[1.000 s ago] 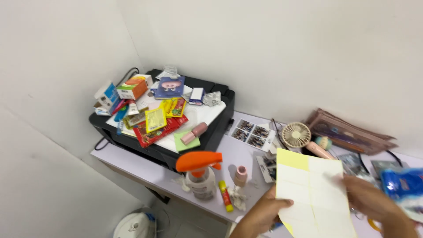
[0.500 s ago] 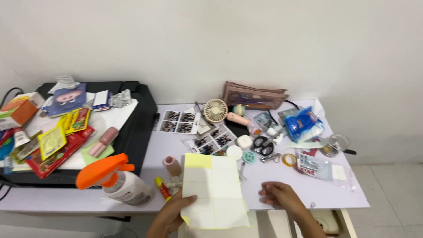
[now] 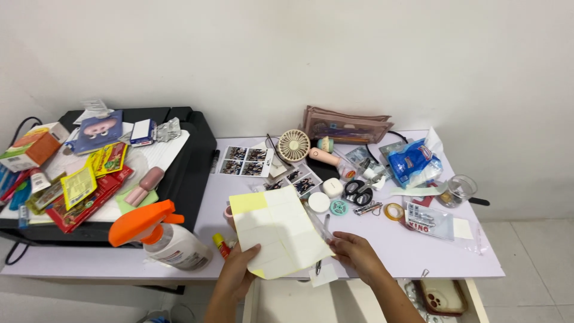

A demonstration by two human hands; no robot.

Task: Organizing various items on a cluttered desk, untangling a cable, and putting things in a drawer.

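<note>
Sheet: the yellow-and-white paper sheet [image 3: 278, 230] is tilting over the near edge of the lilac table [image 3: 418, 254].
Left hand [image 3: 239, 272]: pinching the sheet's near left corner.
Right hand [image 3: 356, 254]: grasping the sheet's right edge; a pen [image 3: 318, 227] is lying just beside it.
Packages: a blue crinkly bag [image 3: 412, 162] is sitting far right; yellow and red packets [image 3: 89, 179] are piling on the black printer [image 3: 191, 161], left.
Hidden: the white spray bottle [image 3: 170, 242] with the orange trigger is covering the table beside the sheet.

On the bench: 1 yellow-white sheet [image 3: 278, 230], 1 orange-topped spray bottle [image 3: 164, 236], 1 small fan [image 3: 293, 145], 1 pair of scissors [image 3: 357, 193], 1 blue packet [image 3: 412, 162], 2 hands.
</note>
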